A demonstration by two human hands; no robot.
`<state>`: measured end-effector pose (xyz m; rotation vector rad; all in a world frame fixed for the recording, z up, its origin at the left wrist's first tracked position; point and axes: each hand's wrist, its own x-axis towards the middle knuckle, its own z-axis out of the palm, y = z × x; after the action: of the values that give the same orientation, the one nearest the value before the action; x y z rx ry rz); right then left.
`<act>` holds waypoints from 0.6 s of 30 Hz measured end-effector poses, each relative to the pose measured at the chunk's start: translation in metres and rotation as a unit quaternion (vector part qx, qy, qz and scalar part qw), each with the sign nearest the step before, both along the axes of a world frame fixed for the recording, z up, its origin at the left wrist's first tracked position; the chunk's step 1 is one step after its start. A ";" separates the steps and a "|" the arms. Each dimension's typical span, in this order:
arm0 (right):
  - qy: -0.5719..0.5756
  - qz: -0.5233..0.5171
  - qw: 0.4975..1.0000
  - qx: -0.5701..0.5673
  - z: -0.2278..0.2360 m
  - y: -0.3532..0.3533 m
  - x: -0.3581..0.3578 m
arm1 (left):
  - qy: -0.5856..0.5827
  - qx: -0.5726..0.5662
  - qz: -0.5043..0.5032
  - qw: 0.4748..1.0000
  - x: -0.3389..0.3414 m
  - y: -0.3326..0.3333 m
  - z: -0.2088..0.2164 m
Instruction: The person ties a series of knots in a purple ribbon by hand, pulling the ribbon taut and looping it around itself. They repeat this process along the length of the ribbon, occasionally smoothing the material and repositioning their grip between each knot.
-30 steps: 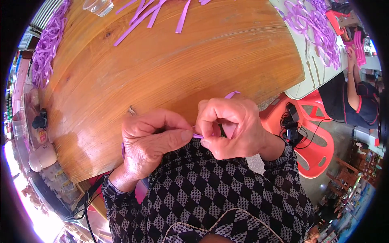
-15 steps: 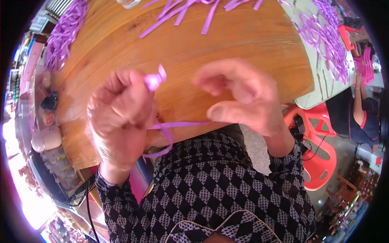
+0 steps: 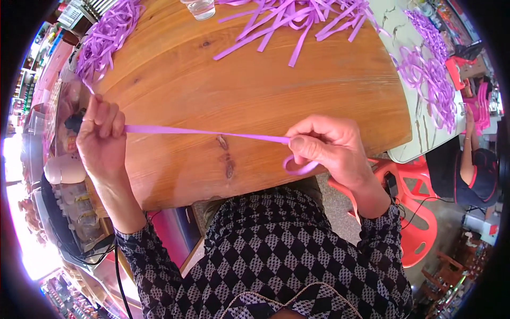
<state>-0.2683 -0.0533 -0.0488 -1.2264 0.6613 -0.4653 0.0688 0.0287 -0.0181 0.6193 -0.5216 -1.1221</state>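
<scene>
A narrow purple ribbon [image 3: 207,133] is stretched nearly level above the wooden table [image 3: 175,101]. My left hand [image 3: 103,130] is closed round its left part, fingers curled in. From the top of that hand a thin purple strand runs up toward the heap of purple ribbon [image 3: 109,40] at the far left. My right hand [image 3: 329,149] pinches the ribbon between thumb and forefinger, and a small loop of it hangs below the fingers. What lies inside my left fist is hidden.
Several cut purple strips [image 3: 297,26] lie at the table's far edge beside a clear glass [image 3: 201,9]. More ribbon [image 3: 430,80] is heaped on a white table [image 3: 425,133] at right. A red plastic chair [image 3: 419,228] stands below it; another person [image 3: 473,165] is at far right.
My hands have moved apart, the left one outward to the left, and the ribbon is now drawn taut between them. My right thumb and finger have closed on it.
</scene>
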 end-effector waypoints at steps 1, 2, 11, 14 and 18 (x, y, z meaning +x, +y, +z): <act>0.021 -0.023 0.999 0.017 0.000 0.000 -0.002 | -0.008 0.033 0.033 0.999 0.014 0.004 -0.016; 0.024 -0.024 0.999 0.017 0.000 0.002 -0.002 | -0.015 0.068 0.063 0.996 0.025 0.006 -0.028; 0.056 -0.030 0.967 -0.248 -0.018 0.009 0.015 | -0.679 0.087 0.258 0.682 -0.061 -0.001 -0.021; 0.031 -0.025 0.962 -0.269 -0.012 0.008 0.017 | -0.645 0.089 -0.007 0.759 -0.110 0.001 -0.014; 0.031 -0.046 0.966 -0.253 -0.004 0.008 0.012 | -0.499 0.161 -0.164 0.836 -0.126 0.003 -0.039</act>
<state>-0.2560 -0.0453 -0.0528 -1.7023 0.6763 -0.7033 -0.0569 0.0318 -0.0571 1.4749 -1.3935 -1.1553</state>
